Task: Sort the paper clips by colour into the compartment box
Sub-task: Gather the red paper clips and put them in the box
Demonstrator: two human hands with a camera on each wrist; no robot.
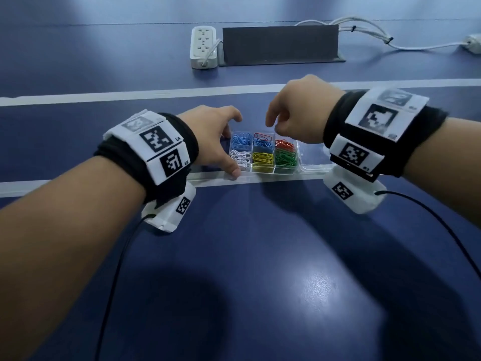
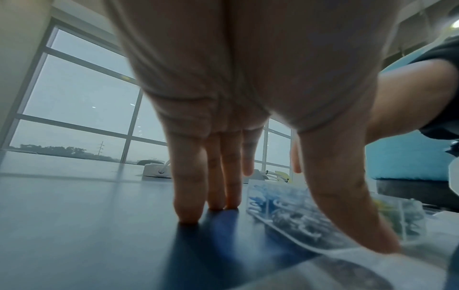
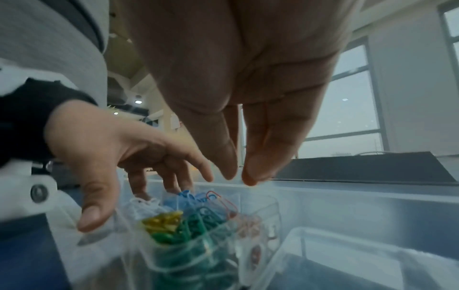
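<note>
Compartment box [image 1: 263, 175], clear plastic, sits on blue table [image 1: 234, 256] between both hands: white clips [image 1: 240, 158] and light-blue clips [image 1: 240, 142] in cells nearest left hand [image 1: 212, 136], yellow clips [image 1: 262, 160] and dark-blue clips [image 1: 263, 147] in mid cells, green clips [image 1: 285, 158] and red clips [image 1: 284, 144] in cells toward right hand [image 1: 299, 113]. L hand: fingers straight, tips on table beside box, thumb [image 2: 352, 206] against box near edge, gripping nothing. R hand hovers above box, fingers relaxed, holding nothing; single red clip [image 3: 223, 202] lies on dark-blue pile just under its fingertips [image 3: 255, 172].
</note>
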